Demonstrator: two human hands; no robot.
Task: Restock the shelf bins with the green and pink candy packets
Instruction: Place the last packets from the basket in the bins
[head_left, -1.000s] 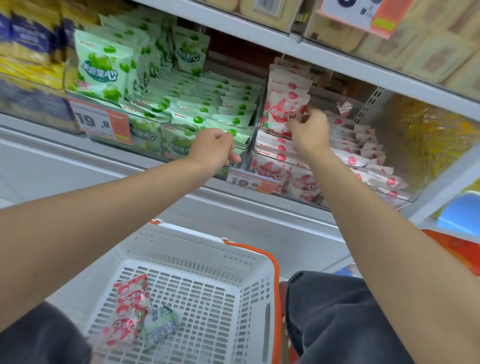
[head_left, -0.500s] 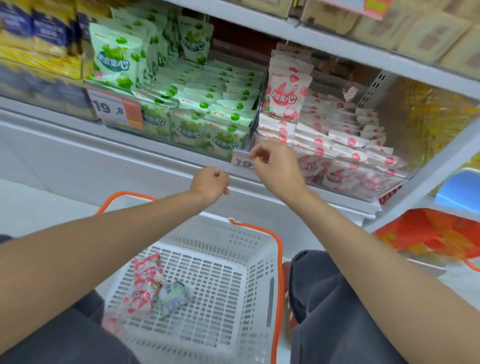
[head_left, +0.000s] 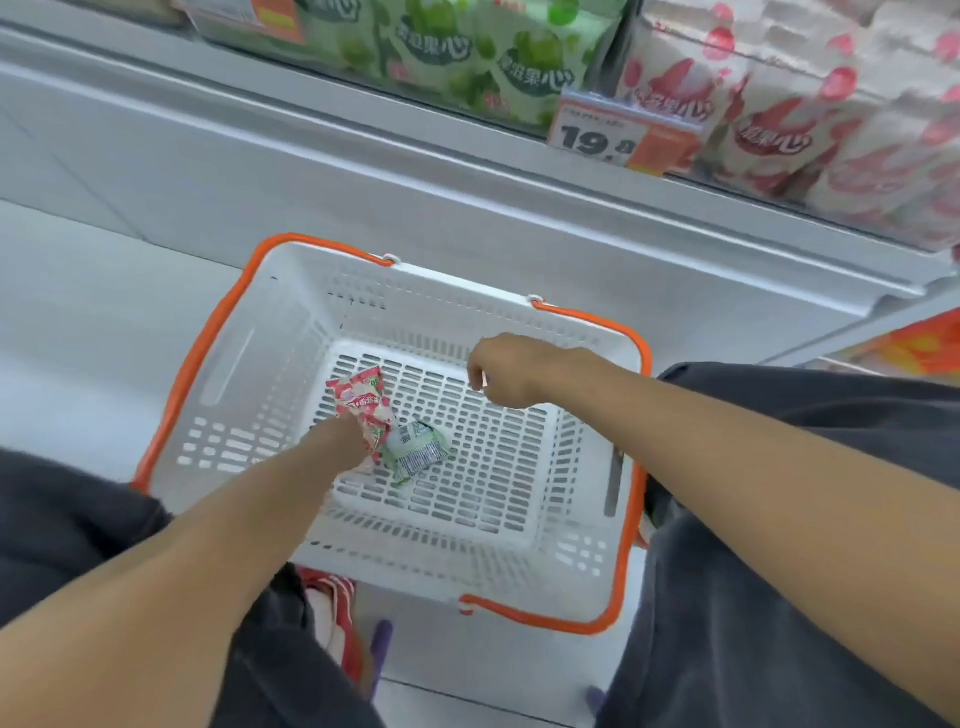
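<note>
Left hand (head_left: 347, 441) low in the white basket (head_left: 234, 364), fingers hidden against the crumpled pink packet (head_left: 361, 400); gripping or merely touching, impossible to tell. Right hand (head_left: 506, 371) above the basket floor, loosely curled, holding nothing. Green packet (head_left: 418, 452) just beside the pink one, touching it. Overhead on the shelf (head_left: 467, 197), green packs (head_left: 441, 47) and pink packs (head_left: 779, 119), price tag (head_left: 618, 137) in front.

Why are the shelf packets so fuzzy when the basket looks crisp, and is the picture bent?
Head view: the green packets and pink packets on the shelf are smeared, probably by motion blur; the basket mesh is sharper. Head view too: the wide lens stretches the forearms towards the bottom corners. Also head view: light is even, shadows soft, no strong glare; the left hand blurs at its fingers.
</note>
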